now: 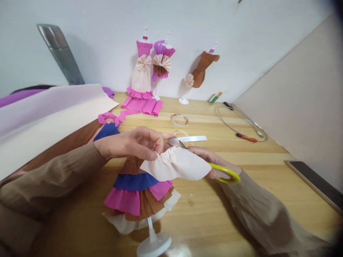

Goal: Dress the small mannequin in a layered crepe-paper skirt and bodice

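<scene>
The left hand (pixel 136 143), knuckles arched, pinches the gathered edge of a cream crepe-paper piece (pixel 184 165) above a tiered blue, pink and brown paper skirt (pixel 125 200); the right hand (pixel 215 159) (forearm slanting inward) closes around yellow-handled metal scissors (pixel 237 178).

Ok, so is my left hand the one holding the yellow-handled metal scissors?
No, the scissors are in your right hand, while your left hand pinches the gathered cream paper piece.
</scene>
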Available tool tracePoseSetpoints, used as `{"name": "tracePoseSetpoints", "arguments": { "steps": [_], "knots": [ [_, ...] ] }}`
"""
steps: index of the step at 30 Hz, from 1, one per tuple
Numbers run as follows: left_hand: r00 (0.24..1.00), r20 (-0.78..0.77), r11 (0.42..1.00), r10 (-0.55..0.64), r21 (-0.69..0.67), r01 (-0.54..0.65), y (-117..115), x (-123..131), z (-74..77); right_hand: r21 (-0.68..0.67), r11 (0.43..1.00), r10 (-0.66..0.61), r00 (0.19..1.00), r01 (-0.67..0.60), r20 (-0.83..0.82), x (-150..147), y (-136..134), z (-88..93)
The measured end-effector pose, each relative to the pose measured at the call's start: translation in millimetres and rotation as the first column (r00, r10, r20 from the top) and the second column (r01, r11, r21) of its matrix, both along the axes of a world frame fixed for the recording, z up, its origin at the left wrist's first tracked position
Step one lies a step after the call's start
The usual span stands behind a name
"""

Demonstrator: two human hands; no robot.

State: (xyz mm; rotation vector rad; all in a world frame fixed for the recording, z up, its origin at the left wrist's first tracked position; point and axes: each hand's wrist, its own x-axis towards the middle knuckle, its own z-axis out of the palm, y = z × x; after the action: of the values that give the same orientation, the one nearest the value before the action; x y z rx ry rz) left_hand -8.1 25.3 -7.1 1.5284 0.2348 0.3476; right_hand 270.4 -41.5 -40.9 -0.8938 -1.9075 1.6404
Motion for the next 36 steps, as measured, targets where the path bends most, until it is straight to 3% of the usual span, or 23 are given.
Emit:
{"name": "tracePoseSetpoints", "arguments": {
  "steps": [8, 14, 18, 36],
  "knots": [
    [0.999, -0.051, 0.999, -0.005, 0.054, 0.008, 1, 0, -0.1, -0.023, 0.999, -0.045, 0.999, 0.044, -0.007, -6, 3, -8.7],
    [0.999, -0.052, 0.999, 0.003, 0.036, -0.001, 1, -2, -1.6, -0.012, 1.000, -0.006, 0.988, 0.004, -0.157, -10, 6, -9.5],
    [0.998, -0.057, 1.000, -0.003, -0.010, 0.002, 1, -2, -3.3, -0.004, 1.000, -0.006, 0.990, 0.006, -0.142, -11, 7, -8.1],
    [0.999, -0.034, 0.999, 0.028, 0.036, -0.027, 4, -5, -1.1, -0.044, 0.990, -0.139, 0.987, 0.136, -0.079, -13, 2, -12.0]
  ]
}}
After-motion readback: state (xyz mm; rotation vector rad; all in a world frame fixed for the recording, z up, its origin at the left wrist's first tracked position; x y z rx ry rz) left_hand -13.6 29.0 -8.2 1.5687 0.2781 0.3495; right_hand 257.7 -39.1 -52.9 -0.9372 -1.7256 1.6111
